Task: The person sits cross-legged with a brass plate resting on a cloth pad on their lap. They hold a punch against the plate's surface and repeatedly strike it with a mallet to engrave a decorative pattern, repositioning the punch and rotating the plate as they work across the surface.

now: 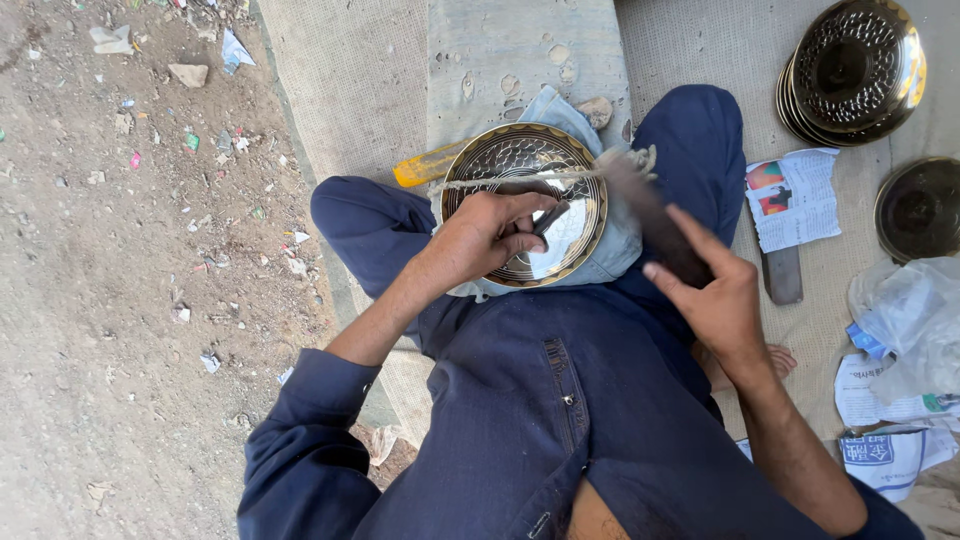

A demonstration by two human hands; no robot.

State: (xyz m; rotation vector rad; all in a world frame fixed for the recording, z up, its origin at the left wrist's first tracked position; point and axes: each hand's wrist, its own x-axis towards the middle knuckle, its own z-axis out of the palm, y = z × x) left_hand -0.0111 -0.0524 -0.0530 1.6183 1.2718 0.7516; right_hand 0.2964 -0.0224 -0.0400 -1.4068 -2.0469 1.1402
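meanwhile left hand [490, 235] grips a tool on the plate [523, 203]; right hand [715, 290] clenches a mallet [648, 212].

Brass plate [523, 205] gleams gold with an embossed scale pattern; it rests on pale blue cloth [590, 250]. Navy clothing [560, 400]. Yellow handle [425, 165]. Grey woven mat [350, 80].

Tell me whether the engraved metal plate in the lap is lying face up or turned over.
Face up. The plate shows its concave patterned inside, shiny centre and gold rim to the camera. The left hand presses a small tool into it; the right hand holds a dark tool.
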